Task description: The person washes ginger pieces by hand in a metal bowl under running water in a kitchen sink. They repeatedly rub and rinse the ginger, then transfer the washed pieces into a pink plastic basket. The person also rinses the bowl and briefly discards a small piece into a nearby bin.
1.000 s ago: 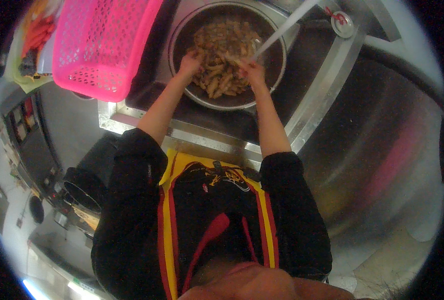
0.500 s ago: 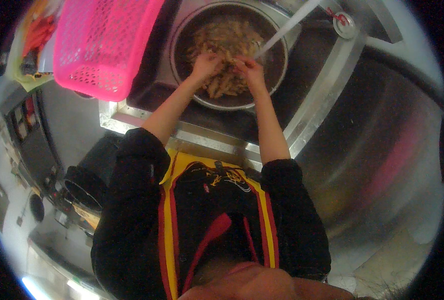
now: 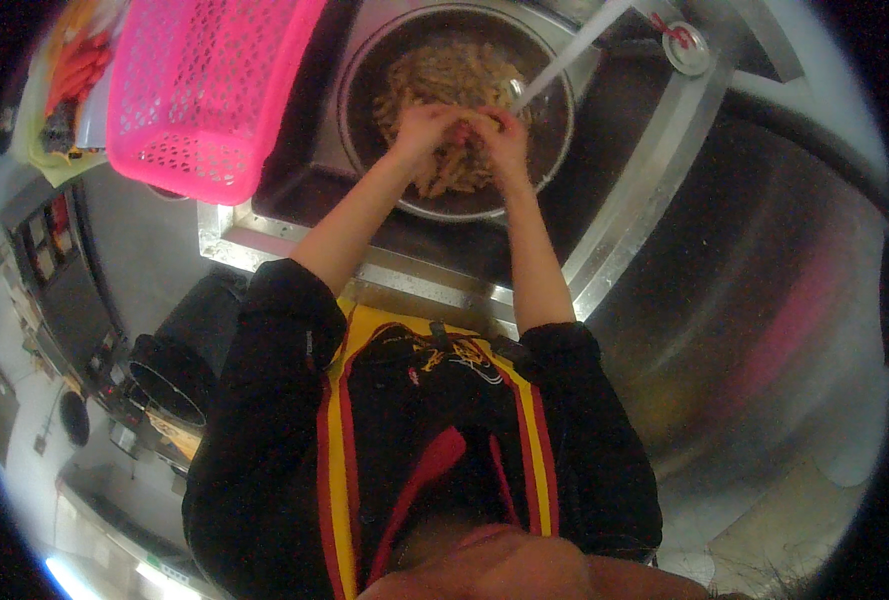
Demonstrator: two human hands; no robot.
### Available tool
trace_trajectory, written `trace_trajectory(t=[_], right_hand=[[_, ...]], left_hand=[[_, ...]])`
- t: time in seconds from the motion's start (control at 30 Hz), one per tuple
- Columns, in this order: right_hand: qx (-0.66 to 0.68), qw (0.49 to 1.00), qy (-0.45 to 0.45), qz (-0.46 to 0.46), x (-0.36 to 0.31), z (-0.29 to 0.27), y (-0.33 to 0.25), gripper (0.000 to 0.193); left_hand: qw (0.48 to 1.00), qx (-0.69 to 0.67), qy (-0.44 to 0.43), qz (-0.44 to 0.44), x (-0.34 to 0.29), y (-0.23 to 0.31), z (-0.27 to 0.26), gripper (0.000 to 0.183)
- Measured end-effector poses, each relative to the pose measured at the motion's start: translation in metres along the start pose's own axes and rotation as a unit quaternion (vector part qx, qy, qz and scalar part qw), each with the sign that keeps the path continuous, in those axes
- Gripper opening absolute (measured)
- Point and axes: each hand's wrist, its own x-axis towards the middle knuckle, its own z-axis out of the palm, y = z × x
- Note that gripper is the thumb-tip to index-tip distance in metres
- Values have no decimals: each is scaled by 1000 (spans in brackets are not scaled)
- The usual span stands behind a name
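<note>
Holds fingers of left hand and right hand curled, tips close together — cannot tell any clamped piece between them. Just under both, shows brown elongated pieces heaped inside round bowl, set in dark sink. To the left, shows pink perforated basket; past basket, orange-red items — kind unclear.

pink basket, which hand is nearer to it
Left. The left hand is over the bowl, right of the basket; the right hand is farther right.
</note>
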Motion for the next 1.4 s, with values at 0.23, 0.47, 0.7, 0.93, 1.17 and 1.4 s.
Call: trace_trajectory(t=[0.23,0.47,0.7,0.93,1.17,1.4], right_hand=[[43,998,-21,36,-1,-1,-6,26],[-22,1000,-18,5,-6,2,-22,29],[-224,961,151,60,5,-29,10,44],[-104,980,159,54,7,-8,167,63],[142,967,20,210,36,8,107,53],[-442,896,-28,23,51,-39,4,41]], left_hand=[[999,-16,12,-31,-7,9,2,19],[1000,10,10,-28,-9,14,2,20],[961,106,245,77,5,-23,-22,43],[973,14,177,-147,32,-109,-70,94],[993,-21,81,-82,59,-65,-58,89],[945,313,82,41,44,17,-50,63]])
